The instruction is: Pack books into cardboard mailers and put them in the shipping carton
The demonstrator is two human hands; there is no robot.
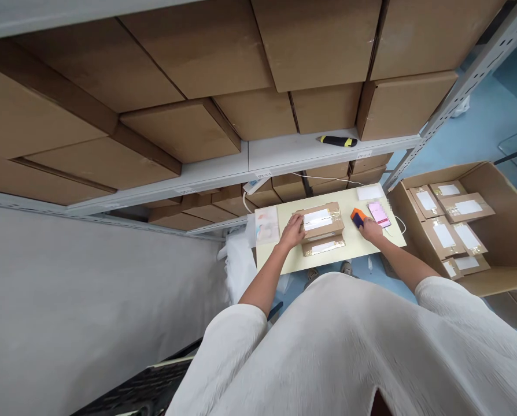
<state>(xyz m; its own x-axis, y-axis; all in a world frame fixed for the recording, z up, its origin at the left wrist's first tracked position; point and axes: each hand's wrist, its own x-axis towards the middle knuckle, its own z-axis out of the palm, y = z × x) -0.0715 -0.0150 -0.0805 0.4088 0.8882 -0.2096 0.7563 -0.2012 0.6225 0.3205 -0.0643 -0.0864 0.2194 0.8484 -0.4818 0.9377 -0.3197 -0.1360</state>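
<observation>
On the pale yellow table (293,263), my left hand (291,232) grips the left end of a taped cardboard box (334,218) with a white label on top. A second, smaller labelled box (314,248) lies right in front of it, nearer to me. My right hand (370,229) is closed around an orange and dark-blue handheld tool (357,216), whose exact kind I cannot make out. Beside that hand lies a phone (379,214) with a pink screen. A white pad or stack of labels (370,192) sits at the table's back right corner.
A large open carton (508,231) on the right contains several labelled boxes. Shelves of brown cartons (319,43) rise ahead, with a utility knife (337,141) on the shelf edge. A power strip (255,185) hangs under it. White plastic wrap (240,266) is bunched left of the table.
</observation>
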